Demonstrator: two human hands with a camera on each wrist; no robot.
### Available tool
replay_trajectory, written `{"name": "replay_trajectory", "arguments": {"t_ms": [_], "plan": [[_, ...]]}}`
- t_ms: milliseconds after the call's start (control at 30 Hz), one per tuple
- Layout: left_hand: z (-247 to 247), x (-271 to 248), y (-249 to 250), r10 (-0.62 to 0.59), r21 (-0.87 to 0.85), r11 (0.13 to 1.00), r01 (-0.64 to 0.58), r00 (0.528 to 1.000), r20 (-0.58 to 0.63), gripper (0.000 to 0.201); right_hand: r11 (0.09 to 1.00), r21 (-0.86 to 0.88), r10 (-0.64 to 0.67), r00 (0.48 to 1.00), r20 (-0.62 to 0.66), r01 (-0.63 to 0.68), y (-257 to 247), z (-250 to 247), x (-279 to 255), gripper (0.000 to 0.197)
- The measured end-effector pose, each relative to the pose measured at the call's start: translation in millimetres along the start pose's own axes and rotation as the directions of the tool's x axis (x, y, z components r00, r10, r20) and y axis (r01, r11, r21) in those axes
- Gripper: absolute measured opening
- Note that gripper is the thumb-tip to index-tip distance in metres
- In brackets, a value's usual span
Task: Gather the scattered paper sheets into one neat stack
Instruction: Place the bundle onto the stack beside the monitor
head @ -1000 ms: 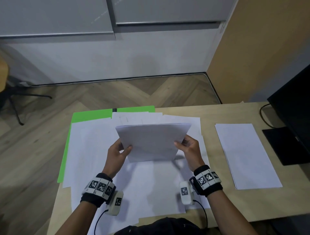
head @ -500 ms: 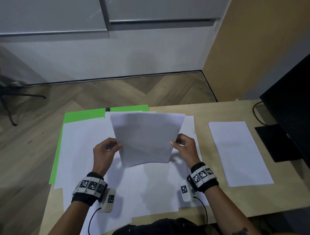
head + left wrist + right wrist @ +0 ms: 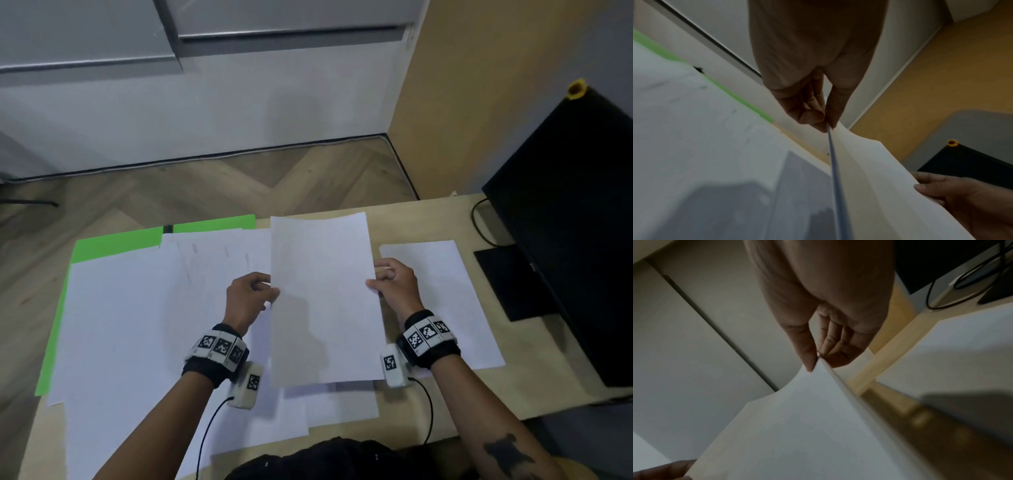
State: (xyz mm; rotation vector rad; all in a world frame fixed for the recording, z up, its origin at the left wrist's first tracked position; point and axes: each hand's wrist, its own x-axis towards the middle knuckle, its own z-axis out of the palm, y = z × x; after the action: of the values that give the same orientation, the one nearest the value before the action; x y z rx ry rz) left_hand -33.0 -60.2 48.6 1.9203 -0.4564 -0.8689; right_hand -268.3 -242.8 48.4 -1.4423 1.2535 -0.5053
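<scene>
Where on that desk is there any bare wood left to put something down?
Bare desk shows in a strip behind the neat stack, toward the monitor, and along the near right edge. The left half is crowded with loose sheets over green paper.

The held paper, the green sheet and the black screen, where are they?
held paper (image 3: 322,294), head view, middle of its face.
green sheet (image 3: 113,245), head view, far left corner.
black screen (image 3: 575,212), head view, dark panel.

We seem to sit in an office: a wooden desk (image 3: 534,387) strewn with paper sheets (image 3: 137,325), a black monitor (image 3: 575,219) right of our hands, grey cabinets (image 3: 102,31) beyond, herringbone floor (image 3: 239,185).
</scene>
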Motion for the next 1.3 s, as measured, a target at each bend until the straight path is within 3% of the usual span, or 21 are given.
{"name": "replay_trajectory", "arguments": {"t_ms": [333,633,767,1033,1167,1300], "plan": [[167.3,0.0,19.2,-0.126,0.120,0.986,0.113,0.987,0.103,0.016,0.948,-0.230,0.201,0.975,-0.094,-0.218,66.3,-127.8,62.5,0.029],[274.0,12.4,17.7,-0.163,0.307,0.944,0.119,0.979,0.123,0.014,0.896,-0.324,0.269,0.952,-0.147,-0.303,109.0,-194.9,105.9,0.024],[302.2,14.9,13.4,-0.179,0.344,0.929,0.137,0.980,0.092,0.021,0.881,-0.337,0.298,0.943,-0.151,-0.333,120.0,-207.2,120.6,0.024],[322.7,15.8,3.6,-0.193,0.390,0.908,0.152,0.979,0.068,0.013,0.856,-0.376,0.280,0.930,-0.239,-0.355,141.1,-208.7,129.3,0.027],[323.1,17.0,1.2,-0.191,0.461,0.875,0.147,0.980,0.051,0.037,0.810,-0.465,0.262,0.931,-0.255,-0.356,143.8,-208.0,131.2,0.042],[322.6,19.4,-4.9,-0.185,0.448,0.889,0.097,0.970,0.156,0.025,0.798,-0.482,0.287,0.931,-0.225,-0.363,147.4,-205.6,130.1,0.004]]}}
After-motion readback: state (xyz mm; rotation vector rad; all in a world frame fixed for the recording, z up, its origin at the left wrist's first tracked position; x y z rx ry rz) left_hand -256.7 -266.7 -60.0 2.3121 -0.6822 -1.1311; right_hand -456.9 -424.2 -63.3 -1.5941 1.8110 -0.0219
